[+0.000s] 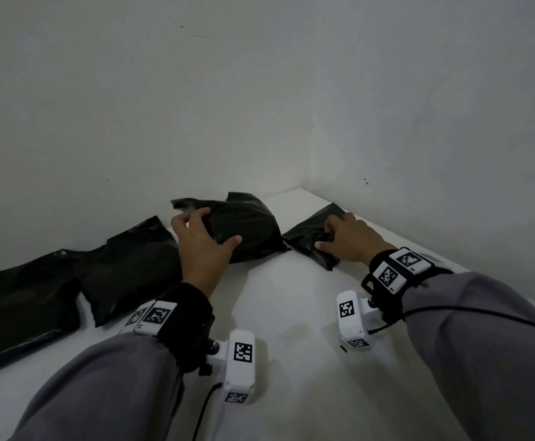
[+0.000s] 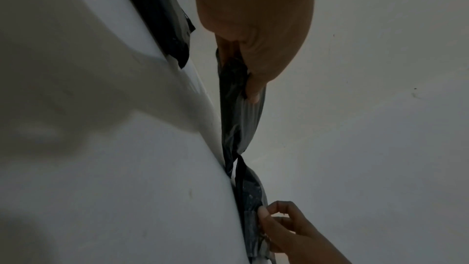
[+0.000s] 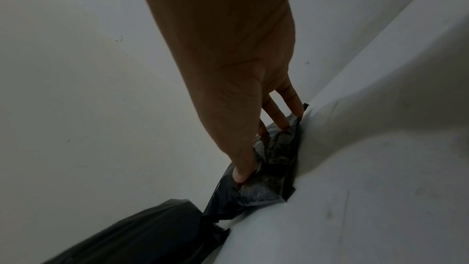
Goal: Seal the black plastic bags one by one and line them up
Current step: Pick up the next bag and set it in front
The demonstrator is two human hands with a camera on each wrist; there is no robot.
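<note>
On the white table [image 1: 291,313], my left hand [image 1: 212,232] grips a bulging black bag [image 1: 250,227] near the back wall, thumb on its near side and fingers over the far side. The left wrist view shows the thumb [image 2: 253,91] pressed into that bag [image 2: 238,119]. My right hand [image 1: 326,238] pinches a smaller black bag [image 1: 307,240] lying in the corner just right of the first; its corner touches the bigger bag. In the right wrist view the fingertips [image 3: 241,176] dig into this crumpled small bag [image 3: 269,184].
Two flatter black bags [image 1: 132,259] [image 1: 21,297] lie overlapping at the left of the table. Walls [image 1: 260,106] close the table in at the back and at the right. White tabletop lies between my forearms and the bags.
</note>
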